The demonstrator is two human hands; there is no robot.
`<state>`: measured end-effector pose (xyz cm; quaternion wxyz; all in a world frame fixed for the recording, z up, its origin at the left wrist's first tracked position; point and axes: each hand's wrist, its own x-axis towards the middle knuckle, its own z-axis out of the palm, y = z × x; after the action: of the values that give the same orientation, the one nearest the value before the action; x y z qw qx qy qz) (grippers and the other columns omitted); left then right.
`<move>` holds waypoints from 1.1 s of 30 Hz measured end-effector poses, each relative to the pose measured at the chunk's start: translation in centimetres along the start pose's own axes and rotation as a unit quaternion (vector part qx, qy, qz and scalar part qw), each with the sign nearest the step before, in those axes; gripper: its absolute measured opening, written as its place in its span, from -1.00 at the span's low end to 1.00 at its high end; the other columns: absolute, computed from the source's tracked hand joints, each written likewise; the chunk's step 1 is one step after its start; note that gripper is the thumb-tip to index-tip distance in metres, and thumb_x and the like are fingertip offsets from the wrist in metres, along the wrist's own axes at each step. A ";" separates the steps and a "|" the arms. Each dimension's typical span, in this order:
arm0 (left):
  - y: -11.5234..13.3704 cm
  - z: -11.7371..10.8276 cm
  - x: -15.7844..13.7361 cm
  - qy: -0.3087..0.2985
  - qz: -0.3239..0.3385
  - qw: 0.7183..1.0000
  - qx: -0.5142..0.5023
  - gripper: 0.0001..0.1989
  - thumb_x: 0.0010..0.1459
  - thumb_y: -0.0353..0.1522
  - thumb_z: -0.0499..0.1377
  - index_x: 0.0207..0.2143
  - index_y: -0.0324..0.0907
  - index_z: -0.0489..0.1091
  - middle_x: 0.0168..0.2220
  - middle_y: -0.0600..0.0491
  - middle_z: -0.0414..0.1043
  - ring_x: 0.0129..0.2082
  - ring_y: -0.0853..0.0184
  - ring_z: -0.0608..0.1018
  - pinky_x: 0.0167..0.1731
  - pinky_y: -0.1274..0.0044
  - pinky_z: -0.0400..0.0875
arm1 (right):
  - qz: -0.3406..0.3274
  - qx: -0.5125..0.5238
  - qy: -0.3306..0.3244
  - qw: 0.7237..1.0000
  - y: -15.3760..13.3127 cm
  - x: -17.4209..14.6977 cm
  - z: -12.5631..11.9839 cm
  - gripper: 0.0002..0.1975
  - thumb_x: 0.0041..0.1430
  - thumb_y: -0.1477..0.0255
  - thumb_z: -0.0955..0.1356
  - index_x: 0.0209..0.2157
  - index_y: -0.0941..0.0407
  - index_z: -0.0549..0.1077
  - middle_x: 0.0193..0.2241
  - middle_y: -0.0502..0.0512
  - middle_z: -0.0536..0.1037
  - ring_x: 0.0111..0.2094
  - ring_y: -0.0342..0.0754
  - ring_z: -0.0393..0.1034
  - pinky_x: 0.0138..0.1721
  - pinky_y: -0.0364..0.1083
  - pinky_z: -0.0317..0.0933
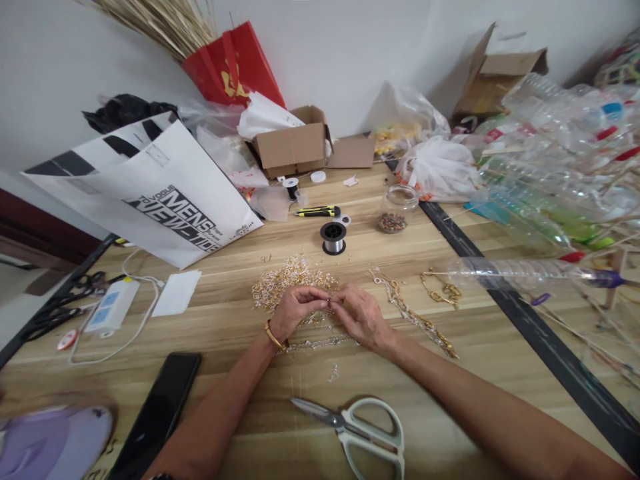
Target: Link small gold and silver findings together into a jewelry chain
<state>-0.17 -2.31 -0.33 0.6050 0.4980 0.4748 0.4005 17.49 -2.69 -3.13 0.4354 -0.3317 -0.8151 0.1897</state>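
Beads [280,279] lie heaped on the worktop [225,293] beyond my left hand [295,312], its fingers [311,295] and those of my right hand [364,317] pinched together on a tiny thing [329,302].

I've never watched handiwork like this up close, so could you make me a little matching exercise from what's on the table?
1. Bare left hand
2. Pale-handled metal scissors
3. Clear round jar
4. Black round-flanged spool

A. Small mixed-colour pieces at the bottom
B. Upright, with a silvery winding
C. Gold-coloured bangle at the wrist
D. Lying flat, reaching the picture's bottom edge

Right pairs: 1-C, 2-D, 3-A, 4-B
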 end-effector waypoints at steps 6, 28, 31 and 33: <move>-0.2 -0.1 0.0 -0.008 0.007 1.000 0.008 -0.75 -0.21 -0.34 0.38 -0.43 -0.29 0.52 -0.44 -0.01 0.57 -0.44 0.35 0.56 -0.31 0.53 0.47 | 0.000 0.005 0.001 1.000 0.1 0.0 0.1 -0.94 0.25 0.48 0.23 -0.30 0.10 0.32 -0.42 0.06 0.43 -0.39 -0.07 0.31 -0.33 -0.09 0.18; 0.0 -0.2 -0.1 0.005 -0.002 1.000 -0.005 -0.80 -0.16 -0.37 0.36 -0.44 -0.29 0.52 -0.48 0.01 0.56 -0.46 0.36 0.56 -0.34 0.54 0.47 | 0.012 0.016 -0.005 1.000 -0.1 0.0 -0.1 -0.91 0.25 0.47 0.22 -0.27 0.10 0.35 -0.41 0.08 0.44 -0.37 -0.06 0.33 -0.32 -0.08 0.21; 0.0 -0.2 0.0 0.005 0.002 1.000 -0.004 -0.80 -0.17 -0.36 0.37 -0.45 -0.29 0.51 -0.49 0.02 0.56 -0.47 0.37 0.56 -0.35 0.55 0.46 | 0.010 0.016 -0.006 1.000 0.0 0.0 -0.1 -0.92 0.25 0.48 0.23 -0.28 0.11 0.35 -0.42 0.08 0.44 -0.37 -0.06 0.32 -0.32 -0.07 0.21; 0.0 -0.1 0.0 0.006 0.009 1.000 0.005 -0.79 -0.18 -0.35 0.37 -0.46 -0.29 0.51 -0.49 0.02 0.55 -0.48 0.37 0.55 -0.36 0.56 0.45 | 0.009 0.014 -0.004 1.000 0.0 0.0 -0.1 -0.93 0.24 0.49 0.24 -0.28 0.11 0.35 -0.42 0.07 0.44 -0.38 -0.06 0.32 -0.33 -0.08 0.20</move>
<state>-0.31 -2.32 -0.31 0.5960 0.5025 0.4759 0.4072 17.55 -2.70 -3.11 0.4347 -0.3320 -0.8113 0.2064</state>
